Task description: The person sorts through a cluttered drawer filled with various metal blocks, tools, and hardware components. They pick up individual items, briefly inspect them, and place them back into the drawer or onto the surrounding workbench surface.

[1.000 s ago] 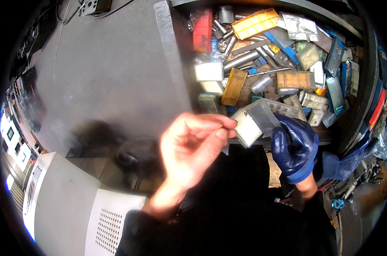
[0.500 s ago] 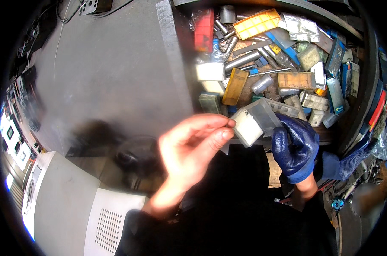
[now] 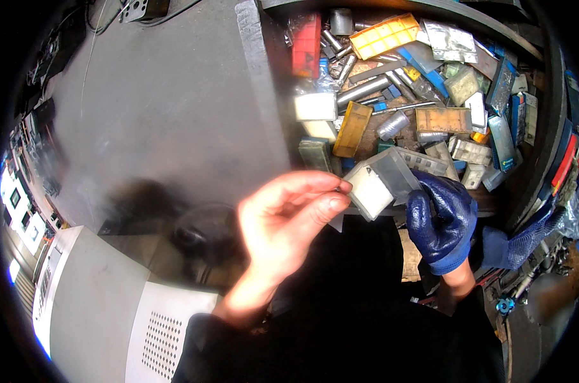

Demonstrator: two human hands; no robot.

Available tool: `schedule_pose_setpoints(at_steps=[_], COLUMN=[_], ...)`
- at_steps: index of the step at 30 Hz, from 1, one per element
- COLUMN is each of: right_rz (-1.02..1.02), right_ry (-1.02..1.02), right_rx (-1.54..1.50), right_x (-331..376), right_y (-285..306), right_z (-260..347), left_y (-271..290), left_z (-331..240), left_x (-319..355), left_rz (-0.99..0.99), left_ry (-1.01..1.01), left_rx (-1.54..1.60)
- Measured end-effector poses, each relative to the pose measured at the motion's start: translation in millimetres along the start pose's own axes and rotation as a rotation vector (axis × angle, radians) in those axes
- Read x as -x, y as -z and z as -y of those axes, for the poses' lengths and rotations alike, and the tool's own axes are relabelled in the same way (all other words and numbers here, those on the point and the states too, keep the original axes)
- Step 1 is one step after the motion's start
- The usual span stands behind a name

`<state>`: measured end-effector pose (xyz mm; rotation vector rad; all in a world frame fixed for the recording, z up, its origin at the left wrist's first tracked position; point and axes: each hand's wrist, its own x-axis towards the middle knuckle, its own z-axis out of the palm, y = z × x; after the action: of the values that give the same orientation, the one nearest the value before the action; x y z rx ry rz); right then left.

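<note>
Far L, light-grey cabinet point(image 3: 104, 274) w/ a perforated panel point(image 3: 162, 338); up top, a metal block point(image 3: 142, 8) w/ holes beside a dark cable. Next, a grey flat area point(image 3: 168, 96), then the dark wall point(image 3: 254, 57) of a tray full of tooling.

L hand point(image 3: 283, 220), bare, black sleeve, is up near ctr. Thumb & index tips are close together right by the box's L edge; can't tell if they meet or pinch sth small.

Clear plastic box point(image 3: 391, 171) w/ white pad point(image 3: 370, 191) inside is tilted btwn the hands, in front of the tray's near edge.

Behind it in the tray, L to R: red case point(image 3: 305, 48), white box point(image 3: 315, 106), amber insert case point(image 3: 353, 130) on a slant, steel rods point(image 3: 363, 91), yellow case point(image 3: 385, 36), short metal cyl. point(image 3: 392, 126), brownish-amber case point(image 3: 443, 120), silver foil pkt point(image 3: 449, 41), blue case point(image 3: 501, 88).

R hand point(image 3: 444, 220), in dark-blue coated glove, has thumb & index fingers pinching the box's R side.

Far R, low: a blue knit-backed glove point(image 3: 526, 233) lies just beyond the R hand, blue ring-shaped pc point(image 3: 505, 306) below it.
</note>
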<state>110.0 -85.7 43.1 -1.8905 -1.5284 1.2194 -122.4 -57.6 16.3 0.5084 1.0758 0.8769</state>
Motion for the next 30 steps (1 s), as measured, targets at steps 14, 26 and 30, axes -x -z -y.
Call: schedule_pose_setpoints(at_steps=[14,26,30], right_rz=[0.04,0.02,-0.01], right_ry=[0.062,0.081,0.018], right_rx=[0.067,0.074,0.035], right_x=[-0.5,-2.3,-2.6], right_y=[3.1,1.5,-0.9], right_z=[-5.1,-5.8,-1.3], left_y=[0.4,-0.2,-2.0], left_z=[0.4,-0.7,-3.3], left_x=[0.0,-1.6,-2.6], left_rz=[-0.002,0.016,0.012], left_ry=[0.01,-0.02,-0.018], left_rx=[0.013,-0.011,-0.037])
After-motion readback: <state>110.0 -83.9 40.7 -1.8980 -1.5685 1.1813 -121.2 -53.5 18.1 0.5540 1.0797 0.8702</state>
